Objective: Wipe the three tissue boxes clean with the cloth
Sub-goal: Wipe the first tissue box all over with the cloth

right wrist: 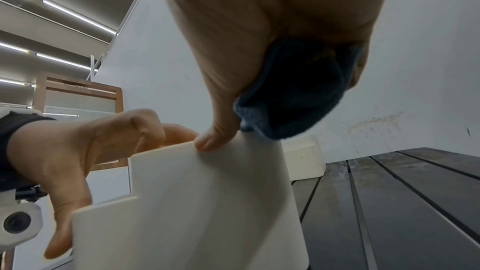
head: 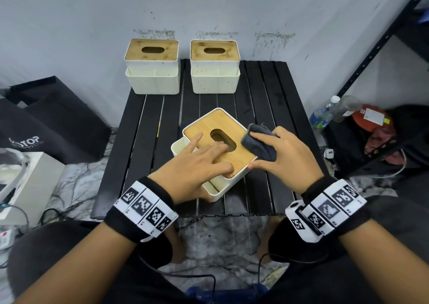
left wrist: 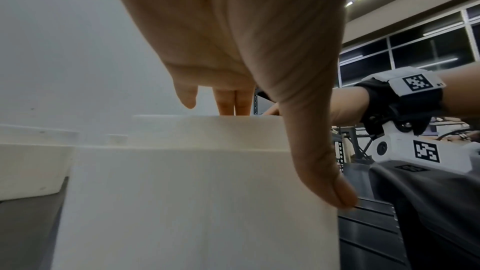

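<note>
Head view looks down; wrist views look close along the near tissue box (head: 216, 150).

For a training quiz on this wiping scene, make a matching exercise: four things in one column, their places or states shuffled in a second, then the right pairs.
Things:
1. cloth
2. left hand
3. nearest tissue box
4. two far tissue boxes

Places or states:
A. side by side at the table's back edge
B. fingers spread flat on the wooden lid
C. bunched in the right hand
D. turned at an angle, between both hands

Pairs: 1-C, 2-B, 3-D, 4-A

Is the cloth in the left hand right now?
No, the dark cloth is bunched under the right hand, while the left hand rests bare on the near tissue box.
</note>
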